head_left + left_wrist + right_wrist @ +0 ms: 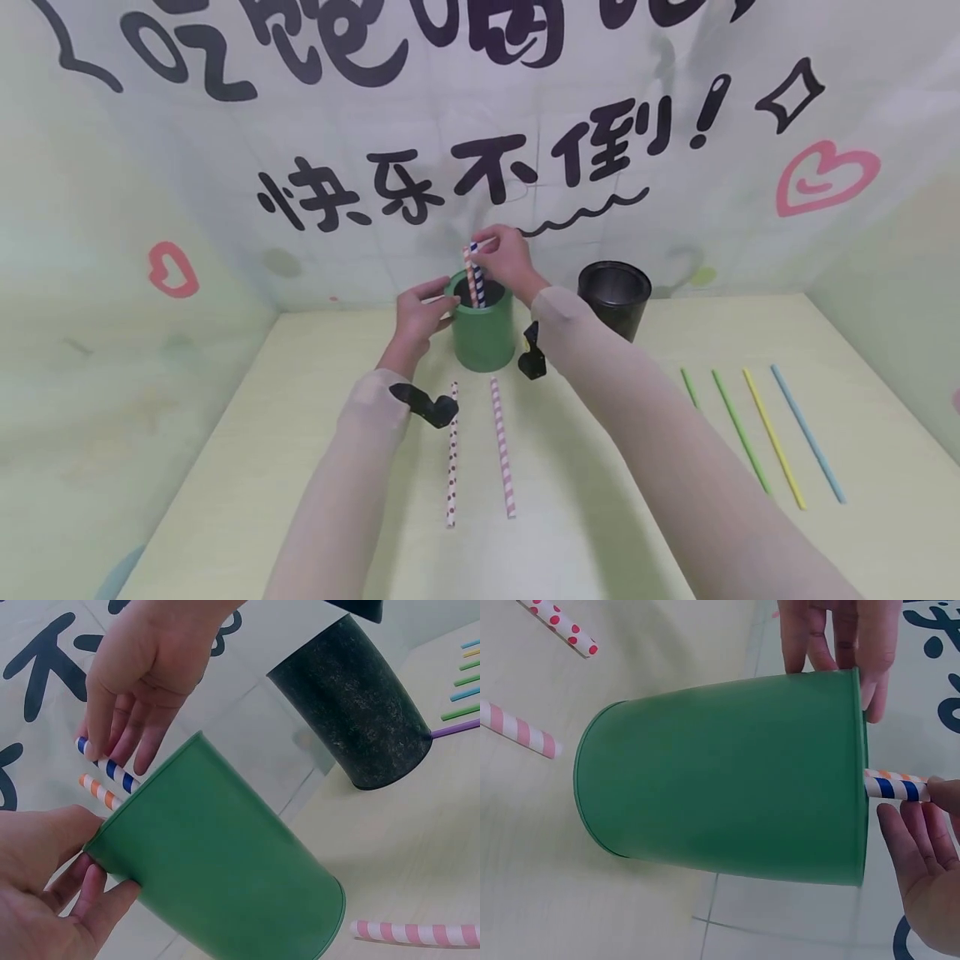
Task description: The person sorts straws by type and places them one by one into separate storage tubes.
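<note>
A green tapered bucket (483, 342) stands upright on the table near the back wall. My left hand (420, 321) grips its rim from the left side, thumb at the edge and fingers against the outer wall. Over the opening, my right hand (508, 257) pinches the upper end of a blue-and-white striped paper straw (118, 774), whose lower part is inside the bucket. Close beside that one, an orange-and-white striped straw (97, 790) leans out over the rim. The bucket wall hides the straws' lower ends in both wrist views.
In front of the bucket lie a red-dotted straw (452, 467) and a pink-striped straw (504, 458). A black bucket (613, 292) stands to the right, partly behind my right forearm. Further right are green (738, 429), yellow (776, 442) and blue (810, 437) straws. A lettered sheet hangs behind.
</note>
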Motion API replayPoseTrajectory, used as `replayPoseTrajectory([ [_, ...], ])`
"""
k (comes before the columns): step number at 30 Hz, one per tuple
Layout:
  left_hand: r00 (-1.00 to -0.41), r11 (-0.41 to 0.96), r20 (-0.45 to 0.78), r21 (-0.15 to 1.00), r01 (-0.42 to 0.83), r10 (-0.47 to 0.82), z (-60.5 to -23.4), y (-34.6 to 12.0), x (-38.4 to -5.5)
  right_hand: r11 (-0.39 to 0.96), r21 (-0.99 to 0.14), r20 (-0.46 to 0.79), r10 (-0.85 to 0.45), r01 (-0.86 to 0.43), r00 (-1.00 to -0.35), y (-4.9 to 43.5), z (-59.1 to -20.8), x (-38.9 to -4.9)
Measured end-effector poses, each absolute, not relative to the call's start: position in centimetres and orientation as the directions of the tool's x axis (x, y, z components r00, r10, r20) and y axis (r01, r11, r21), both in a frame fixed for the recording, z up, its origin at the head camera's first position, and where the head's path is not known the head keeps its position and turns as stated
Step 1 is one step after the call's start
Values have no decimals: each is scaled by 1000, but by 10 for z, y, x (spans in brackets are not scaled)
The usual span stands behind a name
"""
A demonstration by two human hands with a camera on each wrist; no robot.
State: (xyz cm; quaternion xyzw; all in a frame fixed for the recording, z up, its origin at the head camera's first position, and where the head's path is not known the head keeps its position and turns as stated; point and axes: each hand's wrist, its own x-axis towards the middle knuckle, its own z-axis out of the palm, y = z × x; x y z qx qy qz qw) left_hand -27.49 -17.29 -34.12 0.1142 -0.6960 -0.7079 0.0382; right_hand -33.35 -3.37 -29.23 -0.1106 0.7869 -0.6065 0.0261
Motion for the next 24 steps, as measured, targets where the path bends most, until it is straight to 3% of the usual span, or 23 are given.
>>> replayPoseTrajectory([
  [24,-971,-43,-105,994,-98,-213,-342,-173,-273,239,-969,26,-144,-60,-989,-38,-306,-340],
])
